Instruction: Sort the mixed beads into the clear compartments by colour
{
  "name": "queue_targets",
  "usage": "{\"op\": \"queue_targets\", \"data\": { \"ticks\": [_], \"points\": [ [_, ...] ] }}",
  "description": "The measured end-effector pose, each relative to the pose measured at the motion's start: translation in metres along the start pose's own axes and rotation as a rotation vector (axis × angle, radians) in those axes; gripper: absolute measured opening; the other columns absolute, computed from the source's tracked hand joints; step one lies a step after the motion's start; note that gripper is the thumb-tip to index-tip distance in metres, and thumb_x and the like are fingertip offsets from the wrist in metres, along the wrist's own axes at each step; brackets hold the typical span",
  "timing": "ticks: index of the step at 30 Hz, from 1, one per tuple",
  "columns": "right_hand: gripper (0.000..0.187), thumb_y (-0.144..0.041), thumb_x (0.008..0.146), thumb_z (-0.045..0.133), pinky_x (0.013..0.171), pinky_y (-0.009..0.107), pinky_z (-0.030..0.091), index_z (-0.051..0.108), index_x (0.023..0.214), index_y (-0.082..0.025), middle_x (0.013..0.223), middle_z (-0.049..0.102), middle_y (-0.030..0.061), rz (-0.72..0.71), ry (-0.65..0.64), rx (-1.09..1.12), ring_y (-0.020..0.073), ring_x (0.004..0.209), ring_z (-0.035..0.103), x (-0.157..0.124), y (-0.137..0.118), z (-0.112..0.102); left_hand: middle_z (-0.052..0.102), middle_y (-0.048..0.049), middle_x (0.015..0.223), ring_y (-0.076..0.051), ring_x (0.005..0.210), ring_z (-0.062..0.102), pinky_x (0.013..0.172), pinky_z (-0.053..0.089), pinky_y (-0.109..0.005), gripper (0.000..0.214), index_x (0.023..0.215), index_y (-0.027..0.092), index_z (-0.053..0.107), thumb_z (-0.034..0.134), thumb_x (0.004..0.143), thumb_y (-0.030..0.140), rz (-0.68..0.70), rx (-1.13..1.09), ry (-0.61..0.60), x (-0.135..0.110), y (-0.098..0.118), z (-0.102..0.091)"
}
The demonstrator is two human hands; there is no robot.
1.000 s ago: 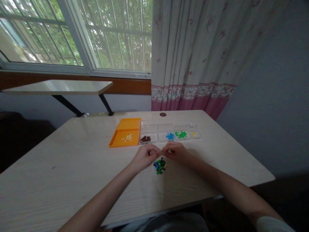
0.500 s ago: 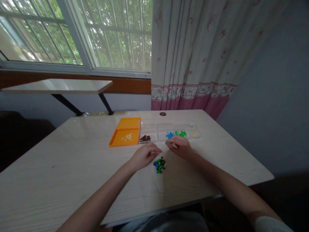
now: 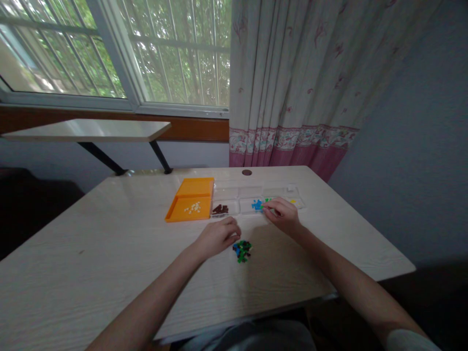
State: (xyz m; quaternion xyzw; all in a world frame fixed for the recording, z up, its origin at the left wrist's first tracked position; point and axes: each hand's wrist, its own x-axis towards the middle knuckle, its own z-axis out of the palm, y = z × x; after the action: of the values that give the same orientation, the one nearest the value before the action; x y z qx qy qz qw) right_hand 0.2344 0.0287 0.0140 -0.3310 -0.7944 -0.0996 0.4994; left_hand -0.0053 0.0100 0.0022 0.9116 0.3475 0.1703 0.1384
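Observation:
A small heap of mixed green, blue and dark pieces (image 3: pixel 242 250) lies on the pale wooden table (image 3: pixel 109 253). My left hand (image 3: pixel 218 236) rests beside the heap with its fingers curled, touching the table. My right hand (image 3: pixel 282 213) reaches over the clear compartment tray (image 3: pixel 252 194), fingers pinched above the green pieces, which it mostly hides. Blue pieces (image 3: pixel 257 205) lie in the compartment to the left of it, brown pieces (image 3: pixel 220 210) further left, yellow ones (image 3: pixel 293 201) to the right.
An orange tray (image 3: pixel 192 200) with several white pieces stands left of the clear tray. A round cable hole (image 3: pixel 246 172) sits at the table's far edge. Behind are a curtain (image 3: pixel 292 83), a window and a narrow shelf (image 3: pixel 87 130).
My right hand has moved away from my left hand, up and to the right, to the green compartment. My left hand has sunk a little and curled beside the heap.

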Motion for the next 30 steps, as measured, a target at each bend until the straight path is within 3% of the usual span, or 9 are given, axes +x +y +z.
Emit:
{"op": "queue_targets", "data": {
  "ticks": [5,10,16,21,27,30],
  "points": [
    [0.013,-0.025,0.082,0.054,0.064,0.022,0.046,0.066,0.083,-0.019,0.077,0.066,0.0037,0.038,-0.151,-0.074,0.0121,0.069,0.06,0.001,0.017,-0.009,0.058,-0.0027,0.091,-0.013,0.084,0.057,0.076,0.045,-0.022,0.02,0.089,0.021,0.062,0.045,0.081,0.014,-0.008,-0.018,-0.03,-0.001,-0.002,0.001],
    [0.018,-0.027,0.084,0.051,0.068,0.024,0.045,0.067,0.09,-0.021,0.086,0.065,0.0036,0.233,-0.386,-0.24,0.0143,0.075,0.06,-0.004,0.051,-0.02,0.059,-0.0024,0.096,-0.014,0.086,0.057,0.075,0.045,-0.023,0.019,0.092,0.021,0.061,0.047,0.08,0.016,-0.051,-0.016,-0.003,-0.003,-0.006,0.001],
    [0.021,-0.026,0.084,0.049,0.07,0.025,0.044,0.067,0.095,-0.023,0.091,0.065,0.0027,0.395,-0.494,-0.353,0.0154,0.081,0.06,-0.009,0.071,-0.022,0.06,-0.0023,0.089,-0.014,0.082,0.058,0.074,0.045,-0.023,0.016,0.084,0.021,0.064,0.049,0.081,0.019,-0.081,-0.019,0.0,-0.003,-0.009,0.002],
    [0.019,-0.023,0.083,0.049,0.073,0.025,0.044,0.066,0.092,-0.021,0.089,0.065,0.0037,0.361,-0.451,-0.268,0.0157,0.083,0.059,-0.006,0.054,-0.015,0.059,-0.0026,0.09,-0.014,0.082,0.057,0.073,0.045,-0.023,0.015,0.084,0.02,0.062,0.047,0.081,0.018,-0.082,-0.048,0.043,-0.002,-0.004,0.001],
    [0.016,-0.029,0.079,0.058,0.065,0.021,0.045,0.067,0.088,-0.019,0.081,0.066,0.0032,0.102,-0.549,0.059,0.013,0.072,0.06,-0.014,-0.001,0.016,0.059,-0.0022,0.087,-0.014,0.081,0.057,0.073,0.045,-0.025,0.01,0.083,0.02,0.059,0.05,0.079,0.018,-0.04,-0.088,0.226,-0.001,0.003,0.003],
    [0.018,-0.031,0.079,0.059,0.065,0.02,0.045,0.066,0.092,-0.021,0.083,0.066,0.0023,0.052,-0.569,0.135,0.0123,0.072,0.061,-0.017,-0.023,0.024,0.058,-0.0021,0.084,-0.013,0.078,0.057,0.07,0.045,-0.024,0.008,0.081,0.019,0.059,0.052,0.077,0.017,-0.025,-0.086,0.264,-0.001,0.004,0.005]
  ]
}}
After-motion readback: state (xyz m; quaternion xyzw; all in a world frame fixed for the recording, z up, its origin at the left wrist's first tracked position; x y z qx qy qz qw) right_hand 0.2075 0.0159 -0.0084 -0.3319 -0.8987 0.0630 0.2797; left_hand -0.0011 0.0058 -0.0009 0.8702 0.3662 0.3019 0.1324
